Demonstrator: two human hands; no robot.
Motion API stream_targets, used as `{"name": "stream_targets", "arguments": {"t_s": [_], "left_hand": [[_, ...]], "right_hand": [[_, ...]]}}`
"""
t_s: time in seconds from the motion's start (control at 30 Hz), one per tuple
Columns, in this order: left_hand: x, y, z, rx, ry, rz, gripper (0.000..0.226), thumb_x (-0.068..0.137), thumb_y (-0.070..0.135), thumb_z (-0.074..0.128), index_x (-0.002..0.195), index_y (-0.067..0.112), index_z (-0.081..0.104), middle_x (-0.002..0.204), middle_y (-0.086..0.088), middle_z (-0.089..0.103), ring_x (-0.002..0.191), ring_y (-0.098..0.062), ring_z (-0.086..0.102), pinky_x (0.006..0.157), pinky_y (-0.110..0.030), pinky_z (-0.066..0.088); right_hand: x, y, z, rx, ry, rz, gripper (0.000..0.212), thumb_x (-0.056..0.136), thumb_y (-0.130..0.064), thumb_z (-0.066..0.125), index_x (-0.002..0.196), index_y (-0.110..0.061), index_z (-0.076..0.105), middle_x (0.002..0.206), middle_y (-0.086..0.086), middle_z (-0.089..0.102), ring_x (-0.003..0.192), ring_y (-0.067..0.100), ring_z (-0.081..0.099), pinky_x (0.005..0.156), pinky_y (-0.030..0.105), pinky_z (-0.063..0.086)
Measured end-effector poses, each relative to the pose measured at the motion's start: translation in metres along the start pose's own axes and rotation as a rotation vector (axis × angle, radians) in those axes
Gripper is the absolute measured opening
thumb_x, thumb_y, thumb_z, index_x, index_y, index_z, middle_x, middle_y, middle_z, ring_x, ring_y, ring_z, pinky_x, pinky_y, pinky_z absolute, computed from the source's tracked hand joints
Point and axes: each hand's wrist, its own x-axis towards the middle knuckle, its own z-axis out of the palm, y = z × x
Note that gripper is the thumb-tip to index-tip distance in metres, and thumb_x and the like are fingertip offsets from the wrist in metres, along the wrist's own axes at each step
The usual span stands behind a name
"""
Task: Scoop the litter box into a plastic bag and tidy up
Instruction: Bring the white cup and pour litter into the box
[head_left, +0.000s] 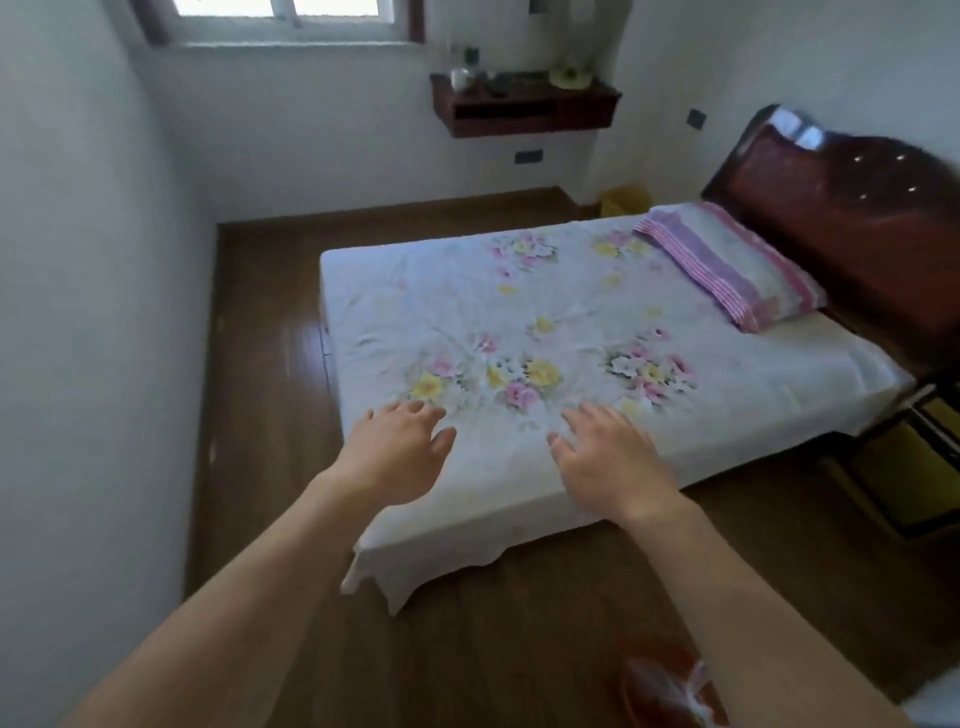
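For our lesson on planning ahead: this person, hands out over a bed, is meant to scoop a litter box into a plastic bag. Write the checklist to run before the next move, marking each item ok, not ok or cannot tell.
1. Left hand free: ok, fingers spread, holding nothing.
2. Right hand free: ok, open and empty.
3. Litter box in sight: not ok, none in view.
4. Scoop within reach: not ok, none in view.
5. Plastic bag ready: cannot tell; a blurred red thing on the floor at the lower edge of the view may hold plastic.
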Motion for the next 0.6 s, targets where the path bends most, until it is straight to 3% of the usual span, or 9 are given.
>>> {"name": "stream_targets", "arguments": {"t_s": [0.3, 0.6], "left_hand": [[-0.047, -0.255, -0.057, -0.066, 0.118, -0.258, 0.042, 0.098, 0.047, 0.032, 0.121, 0.025, 0.059, 0.123, 0.000, 0.061, 0.119, -0.025, 0.055, 0.102, -0.045, 0.041], [0.028, -0.400, -0.094, -0.057, 0.116, -0.309, 0.043, 0.103, 0.042, 0.031, 0.138, 0.024, 0.049, 0.145, -0.001, 0.048, 0.138, -0.021, 0.037, 0.118, -0.045, 0.021]], "right_hand": [[0.101, -0.257, 0.062, -0.022, 0.013, -0.272, 0.042, 0.099, -0.039, 0.040, 0.132, -0.014, 0.054, 0.140, 0.006, 0.052, 0.132, 0.027, 0.042, 0.113, 0.041, 0.030], [0.222, -0.393, 0.077, -0.049, -0.021, -0.329, 0.042, 0.101, -0.039, 0.036, 0.131, -0.015, 0.053, 0.137, 0.004, 0.052, 0.129, 0.024, 0.042, 0.110, 0.039, 0.032]]}}
